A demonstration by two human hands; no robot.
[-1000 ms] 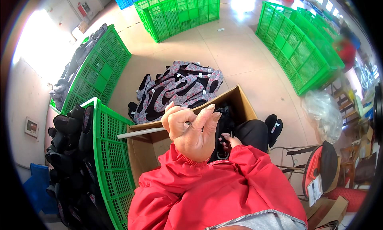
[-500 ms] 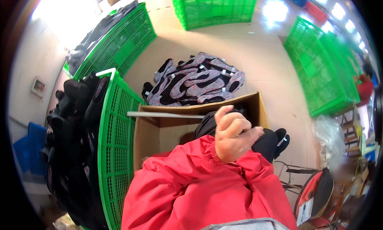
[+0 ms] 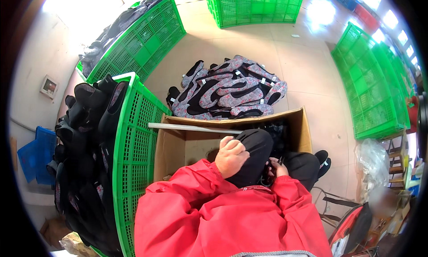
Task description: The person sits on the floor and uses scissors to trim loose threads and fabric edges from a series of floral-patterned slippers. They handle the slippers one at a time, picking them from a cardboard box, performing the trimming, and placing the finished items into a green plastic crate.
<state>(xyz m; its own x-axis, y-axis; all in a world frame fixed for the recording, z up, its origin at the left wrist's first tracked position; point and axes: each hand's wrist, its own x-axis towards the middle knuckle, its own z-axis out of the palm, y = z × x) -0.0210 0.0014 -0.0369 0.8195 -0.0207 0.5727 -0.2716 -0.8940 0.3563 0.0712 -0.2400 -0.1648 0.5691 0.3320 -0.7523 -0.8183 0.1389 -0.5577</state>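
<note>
Lowered since the earlier frame, the left hand (image 3: 231, 156) rests loosely curled and empty on the knee beside the cardboard box (image 3: 178, 145), while the right hand (image 3: 278, 168) pinches a small dark item (image 3: 269, 174) in the lap, apparently mid-handling, needing the left's support next.

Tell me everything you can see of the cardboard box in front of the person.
The cardboard box is plain brown, open-topped, standing on the tan floor. A pale rod lies along its far left rim. Its left wall presses against the green crate; the pile of patterned shoes lies just behind it. The person's dark-trousered knees overlap its near side, hiding most of the inside.
</note>
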